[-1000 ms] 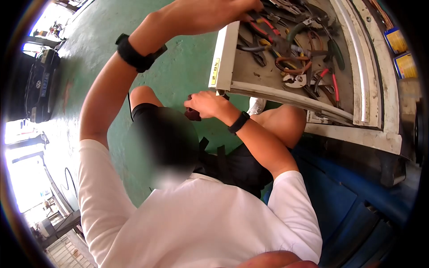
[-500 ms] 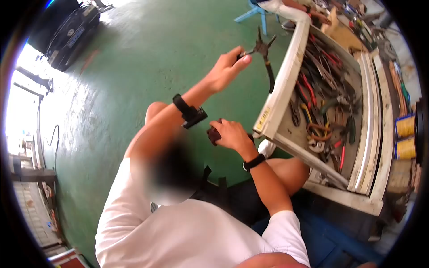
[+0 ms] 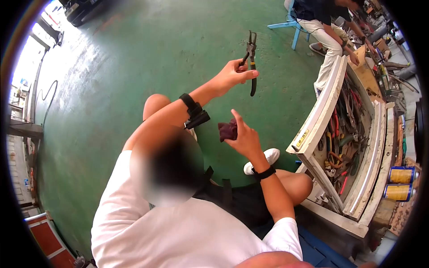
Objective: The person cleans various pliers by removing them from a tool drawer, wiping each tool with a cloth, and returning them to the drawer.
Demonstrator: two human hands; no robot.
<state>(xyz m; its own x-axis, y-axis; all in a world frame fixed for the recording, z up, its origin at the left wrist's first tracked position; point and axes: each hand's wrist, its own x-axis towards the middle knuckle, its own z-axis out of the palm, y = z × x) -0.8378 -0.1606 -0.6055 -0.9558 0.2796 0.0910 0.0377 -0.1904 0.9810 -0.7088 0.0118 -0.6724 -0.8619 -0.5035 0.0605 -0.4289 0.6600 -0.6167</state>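
Slim-nosed pliers (image 3: 251,56) with dark handles and a yellow band are gripped by one handle in my left hand (image 3: 234,76). Their thin jaws point up, and the other handle hangs down past my thumb. Below and to the right, my right hand (image 3: 246,139) holds a crumpled dark maroon cloth (image 3: 228,130). Its index finger sticks up, while the thumb side presses on the cloth. Cloth and pliers are apart, both above the green floor.
An open white drawer (image 3: 319,111) full of pliers and hand tools stands to my right. Two yellow-blue cans (image 3: 398,192) are beyond it. A co-worker (image 3: 319,31) sits on a blue stool (image 3: 295,33) at upper right. A dark car (image 3: 80,9) shows at upper left.
The pliers have turned in my left hand, and their jaws now look closer together. My right index finger has lifted off the cloth. My view has shifted, showing more of the co-worker.
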